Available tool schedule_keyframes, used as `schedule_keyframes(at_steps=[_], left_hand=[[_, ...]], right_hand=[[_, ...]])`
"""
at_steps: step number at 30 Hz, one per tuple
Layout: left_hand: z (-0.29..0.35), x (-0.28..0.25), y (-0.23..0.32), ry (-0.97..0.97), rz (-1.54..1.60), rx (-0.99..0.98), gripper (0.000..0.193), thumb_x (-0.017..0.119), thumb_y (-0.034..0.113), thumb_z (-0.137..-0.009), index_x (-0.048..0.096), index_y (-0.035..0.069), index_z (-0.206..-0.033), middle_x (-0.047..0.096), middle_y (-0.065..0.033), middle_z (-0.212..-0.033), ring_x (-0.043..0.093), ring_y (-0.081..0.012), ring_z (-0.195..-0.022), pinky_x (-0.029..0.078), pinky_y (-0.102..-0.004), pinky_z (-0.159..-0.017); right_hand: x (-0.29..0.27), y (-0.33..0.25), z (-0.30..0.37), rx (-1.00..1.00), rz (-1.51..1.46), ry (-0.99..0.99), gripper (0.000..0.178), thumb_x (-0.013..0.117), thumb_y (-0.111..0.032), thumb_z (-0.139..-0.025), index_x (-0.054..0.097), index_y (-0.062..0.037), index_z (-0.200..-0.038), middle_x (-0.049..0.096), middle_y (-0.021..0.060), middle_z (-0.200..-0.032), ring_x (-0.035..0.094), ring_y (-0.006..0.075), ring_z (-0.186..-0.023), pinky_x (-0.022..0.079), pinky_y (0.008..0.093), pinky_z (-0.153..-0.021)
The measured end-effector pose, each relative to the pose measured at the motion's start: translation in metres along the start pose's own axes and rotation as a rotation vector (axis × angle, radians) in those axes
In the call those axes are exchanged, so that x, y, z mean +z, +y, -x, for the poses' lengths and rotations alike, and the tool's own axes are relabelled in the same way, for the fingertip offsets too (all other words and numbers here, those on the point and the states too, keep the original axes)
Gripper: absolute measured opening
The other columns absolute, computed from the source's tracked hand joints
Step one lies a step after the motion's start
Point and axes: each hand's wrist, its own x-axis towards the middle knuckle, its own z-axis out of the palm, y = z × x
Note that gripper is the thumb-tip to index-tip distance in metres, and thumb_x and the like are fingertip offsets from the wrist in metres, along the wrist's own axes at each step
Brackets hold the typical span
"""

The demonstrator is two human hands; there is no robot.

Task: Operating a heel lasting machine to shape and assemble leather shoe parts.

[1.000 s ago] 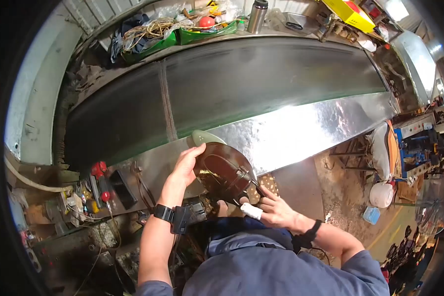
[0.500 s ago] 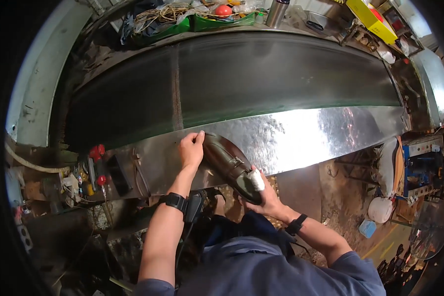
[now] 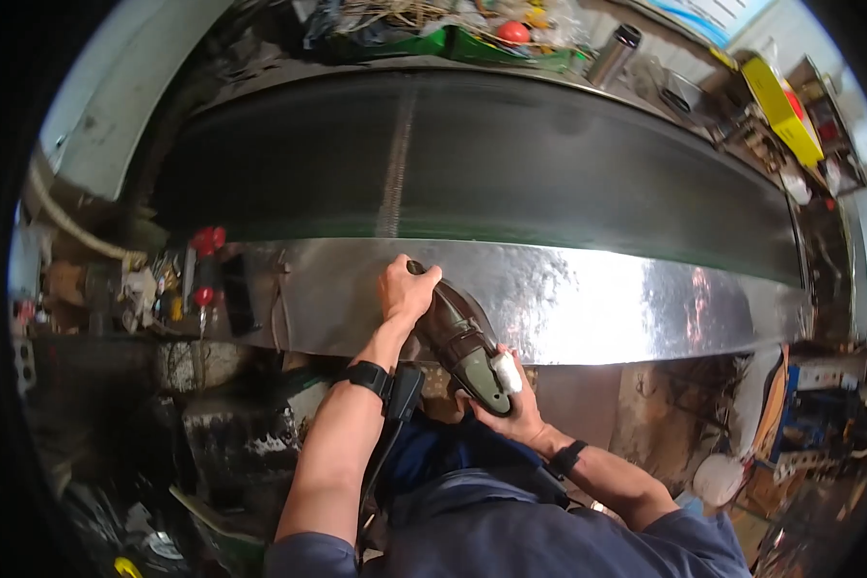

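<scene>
No legible txt/nos. Sign [image 3: 705,15] up & to R of flask [image 3: 615,58]: faint lines, too sm. to read.

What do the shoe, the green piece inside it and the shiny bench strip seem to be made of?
Shoe: probably leather, smooth dark brown with a soft sheen. Green piece: perhaps hard plastic, smooth and evenly coloured. Bench strip: likely bare metal, shiny, given its bright glare.

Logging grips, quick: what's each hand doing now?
Left hand: closed, holding the shoe at its toe end.
Right hand: closed, holding the shoe's heel end.
</scene>
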Motion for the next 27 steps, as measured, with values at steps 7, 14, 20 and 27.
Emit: schedule_keyframes(at_steps=[7,14,20,27], left_hand=[[0.067,-0.129,0.008,0.225,0.226,0.059,0.041,0.077,0.033,-0.073,0.066,-0.006,-0.085,0.071,-0.0206,-0.078,0.071,-0.0317,-0.073,0.055,-0.0434,-0.071],[0.208,-0.291,-0.057,0.667,0.277,0.052,0.036,0.077,0.032,-0.077,0.063,-0.001,-0.083,0.070,-0.0212,-0.075,0.071,-0.0385,-0.074,0.054,-0.0446,-0.069],[0.370,-0.411,-0.169,1.050,0.180,-0.042,0.034,0.078,0.032,-0.084,0.069,0.002,-0.095,0.075,-0.0167,-0.085,0.074,-0.0327,-0.081,0.056,-0.0416,-0.075],[0.523,-0.520,-0.282,1.146,0.965,-0.136,0.051,0.056,0.047,-0.105,0.068,-0.002,-0.114,0.069,-0.0042,-0.106,0.062,-0.0150,-0.100,0.047,-0.0325,-0.092]], right_hand=[[-0.030,-0.119,-0.085,0.517,-0.687,-0.242,0.116,0.077,-0.043,-0.094,-0.003,0.0015,-0.164,0.013,0.0273,-0.170,0.014,0.0363,-0.158,0.020,0.0442,-0.127],[0.076,-0.263,-0.095,0.521,-0.865,-0.574,0.047,0.061,-0.011,-0.105,0.046,0.0037,-0.146,0.069,0.0132,-0.125,0.069,0.0189,-0.110,0.058,0.0318,-0.093],[0.217,-0.365,-0.015,0.304,-0.790,-0.793,0.029,0.068,-0.015,-0.103,0.063,0.0011,-0.127,0.072,0.0043,-0.109,0.066,0.0101,-0.095,0.054,0.0269,-0.082],[0.351,-0.461,0.070,0.358,-0.954,-1.035,0.025,0.074,-0.024,-0.100,0.070,0.0006,-0.101,0.073,0.0038,-0.090,0.064,0.0090,-0.076,0.050,0.0266,-0.064]])
